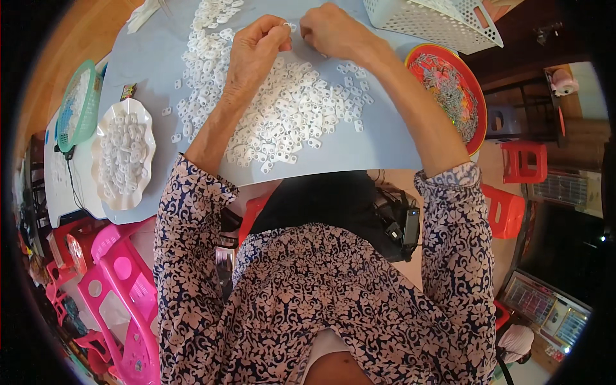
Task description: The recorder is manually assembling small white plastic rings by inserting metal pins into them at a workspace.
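Observation:
Over the far part of the grey-blue table, my left hand is closed in a pinch, with a small white plastic piece showing at its fingertips. Just to the right, a short gap away, my right hand is closed with its fingers curled under; what it holds, if anything, is hidden. A broad heap of similar white pieces, many with a round hole, spreads beneath and between my forearms. By my right forearm stands a red bowl with a yellow rim, full of thin grey metal pins that look like nails.
A white scalloped dish of white pieces sits on the left, beside a green basket. At the far right is a white perforated basket, with part of another person's hand near it. Pink chairs and red stools stand around.

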Tool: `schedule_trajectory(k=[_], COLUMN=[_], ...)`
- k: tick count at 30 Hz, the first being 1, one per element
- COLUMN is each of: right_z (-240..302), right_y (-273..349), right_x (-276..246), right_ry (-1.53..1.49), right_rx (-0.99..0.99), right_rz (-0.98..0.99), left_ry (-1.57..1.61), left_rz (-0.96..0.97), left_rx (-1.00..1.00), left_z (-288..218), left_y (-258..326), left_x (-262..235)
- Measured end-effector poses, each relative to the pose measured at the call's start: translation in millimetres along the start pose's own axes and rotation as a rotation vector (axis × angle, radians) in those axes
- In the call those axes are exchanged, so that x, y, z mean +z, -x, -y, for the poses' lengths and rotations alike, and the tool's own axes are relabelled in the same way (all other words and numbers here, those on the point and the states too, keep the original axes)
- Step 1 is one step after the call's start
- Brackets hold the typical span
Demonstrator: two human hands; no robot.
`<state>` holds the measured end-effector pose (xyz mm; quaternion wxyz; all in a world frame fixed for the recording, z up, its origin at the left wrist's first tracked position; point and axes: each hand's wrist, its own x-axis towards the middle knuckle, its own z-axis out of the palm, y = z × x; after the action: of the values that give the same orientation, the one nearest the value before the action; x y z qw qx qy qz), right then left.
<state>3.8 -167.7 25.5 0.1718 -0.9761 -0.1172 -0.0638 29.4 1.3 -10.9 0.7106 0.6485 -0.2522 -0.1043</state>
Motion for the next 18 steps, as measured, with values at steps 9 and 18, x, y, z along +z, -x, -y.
schedule_trajectory(k=[9,18], right_z=[-37.6,18.5], right_y=[4.1,8.9], right_x=[1.8,0.1], right_ry=[0.088,0.112], right_rx=[-0.191,0.029], right_rz=[0.017,0.059], left_ry=[-0.002,-0.018], left_rz=[-0.039,0.026], left_rx=[0.024,0.048], left_z=[-2.1,0.2], left_y=[0.8,-0.3], left_x=[2.5,-2.9])
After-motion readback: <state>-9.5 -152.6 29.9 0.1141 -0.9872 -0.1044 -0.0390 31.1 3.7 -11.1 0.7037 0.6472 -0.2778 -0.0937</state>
